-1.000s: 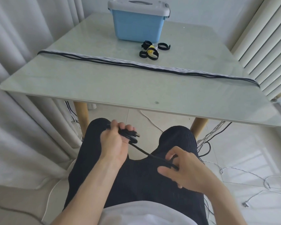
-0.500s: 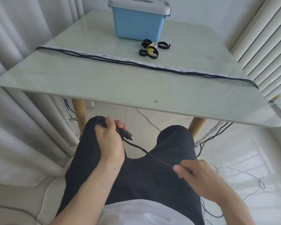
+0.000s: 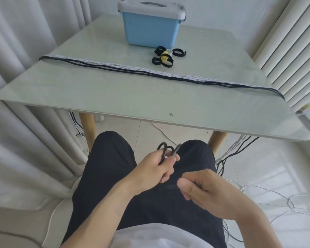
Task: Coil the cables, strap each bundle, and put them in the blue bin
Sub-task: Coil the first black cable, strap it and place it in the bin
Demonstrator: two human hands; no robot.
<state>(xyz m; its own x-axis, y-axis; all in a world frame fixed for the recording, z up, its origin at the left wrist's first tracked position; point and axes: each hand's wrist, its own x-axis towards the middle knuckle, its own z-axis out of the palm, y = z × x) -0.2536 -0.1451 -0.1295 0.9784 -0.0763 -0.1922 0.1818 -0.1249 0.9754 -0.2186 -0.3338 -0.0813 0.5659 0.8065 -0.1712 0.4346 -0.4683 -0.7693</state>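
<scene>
Over my lap, my left hand [image 3: 157,167] grips a black cable [image 3: 164,150] whose small loop and plug end stick up above the fingers. Close beside it, my right hand [image 3: 202,192] pinches the same cable's run between thumb and fingers; the strand is blurred against my dark trousers. Several black and white cables [image 3: 132,69] lie stretched across the pale table [image 3: 97,97]. The blue bin [image 3: 149,26] stands at the table's far side with its grey lid on. Black straps and a yellow one [image 3: 164,57] lie in front of it.
Cable ends hang off both table sides to the floor; loose white and black cables [image 3: 258,192] sprawl on the tiles at right. Curtains [image 3: 16,51] hang at left, a radiator [image 3: 293,42] stands at right, and wooden table legs [image 3: 87,129] flank my knees.
My left hand moved right from my left knee to the middle of my lap, and a loop now stands above it. My right hand came up closer to the left.
</scene>
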